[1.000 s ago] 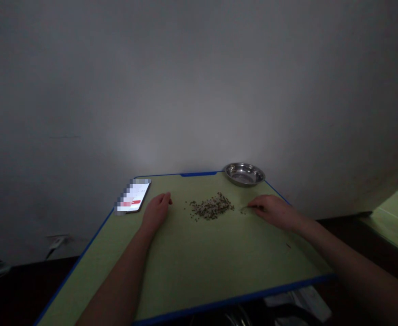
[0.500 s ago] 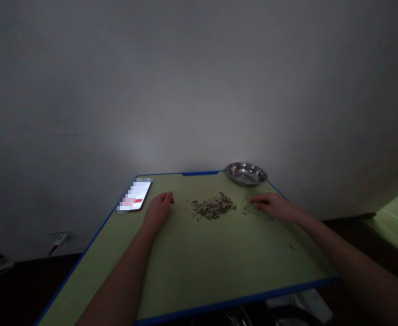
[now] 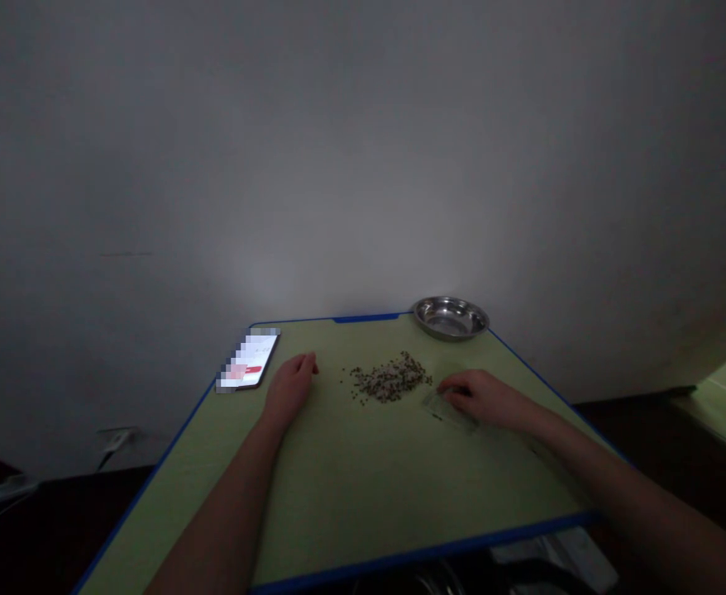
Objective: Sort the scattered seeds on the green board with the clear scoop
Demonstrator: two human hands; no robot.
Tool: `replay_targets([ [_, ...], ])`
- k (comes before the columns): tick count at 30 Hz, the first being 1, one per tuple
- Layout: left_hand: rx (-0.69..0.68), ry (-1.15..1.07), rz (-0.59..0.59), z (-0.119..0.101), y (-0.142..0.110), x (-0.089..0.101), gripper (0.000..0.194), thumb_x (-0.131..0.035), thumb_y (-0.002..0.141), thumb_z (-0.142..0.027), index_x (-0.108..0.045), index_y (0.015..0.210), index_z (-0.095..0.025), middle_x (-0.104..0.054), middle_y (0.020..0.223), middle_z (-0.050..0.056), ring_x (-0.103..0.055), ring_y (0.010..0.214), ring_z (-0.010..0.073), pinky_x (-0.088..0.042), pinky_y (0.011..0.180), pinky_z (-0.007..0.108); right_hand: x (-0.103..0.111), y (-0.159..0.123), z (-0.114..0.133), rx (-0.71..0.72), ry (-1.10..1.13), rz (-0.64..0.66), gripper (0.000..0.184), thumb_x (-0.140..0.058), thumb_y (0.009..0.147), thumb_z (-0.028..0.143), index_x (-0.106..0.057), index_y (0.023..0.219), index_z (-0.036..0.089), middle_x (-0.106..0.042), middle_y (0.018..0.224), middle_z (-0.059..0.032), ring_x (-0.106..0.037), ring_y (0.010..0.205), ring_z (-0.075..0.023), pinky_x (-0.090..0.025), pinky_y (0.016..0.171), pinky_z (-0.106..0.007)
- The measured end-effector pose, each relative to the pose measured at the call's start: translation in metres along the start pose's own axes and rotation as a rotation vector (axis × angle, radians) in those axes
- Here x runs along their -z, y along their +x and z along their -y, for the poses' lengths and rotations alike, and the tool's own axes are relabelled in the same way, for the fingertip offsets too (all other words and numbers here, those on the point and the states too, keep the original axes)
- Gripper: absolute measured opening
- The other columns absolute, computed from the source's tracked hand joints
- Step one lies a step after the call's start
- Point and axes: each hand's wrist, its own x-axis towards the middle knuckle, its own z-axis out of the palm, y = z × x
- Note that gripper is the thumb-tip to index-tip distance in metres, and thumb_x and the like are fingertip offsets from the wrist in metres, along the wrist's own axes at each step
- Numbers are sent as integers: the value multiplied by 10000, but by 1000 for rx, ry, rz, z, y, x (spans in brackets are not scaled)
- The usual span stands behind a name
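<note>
My left hand (image 3: 291, 385) rests on the table in a loose fist, between the phone and a spread of small mixed dark and pale grains (image 3: 391, 380). I see nothing in its fingers. On the other side of the grains, my right hand (image 3: 480, 399) pinches a see-through, thin piece of plastic (image 3: 446, 408), perhaps a small bag, low over the table. Its outline is faint, and part of it is hidden under the hand. The grains lie in a loose heap, with a few strays on the left side.
A shallow metal bowl (image 3: 451, 318) stands at the table's back right corner. A phone (image 3: 250, 359) with a lit screen lies at the left edge. The light green table (image 3: 351, 496) has a blue rim and meets a grey wall (image 3: 363, 165).
My right hand has moved left and nearer to me, bringing the clear plastic close to the grains. The plastic shows more fully now. My left hand has stayed in place.
</note>
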Motion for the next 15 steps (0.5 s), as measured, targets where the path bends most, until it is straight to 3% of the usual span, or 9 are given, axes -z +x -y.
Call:
replay_targets([
  [9, -6, -14, -1, 0, -1, 0, 410, -304, 819, -451, -555, 638, -182, -568, 623, 18, -525, 638, 173, -330, 579, 266, -18, -2, 41, 67, 14, 55, 245, -493, 806, 205, -701, 932, 189, -699, 758, -33, -593, 629, -152, -407, 570, -245],
  [15, 8, -4, 3, 1, 0, -2, 412, -309, 821, -454, -562, 640, -183, -582, 645, 24, -525, 639, 171, -318, 574, 269, -21, 6, 53, 122, -56, 62, 218, -503, 817, 215, -697, 916, 198, -694, 749, -33, -589, 645, -156, -393, 584, -245],
])
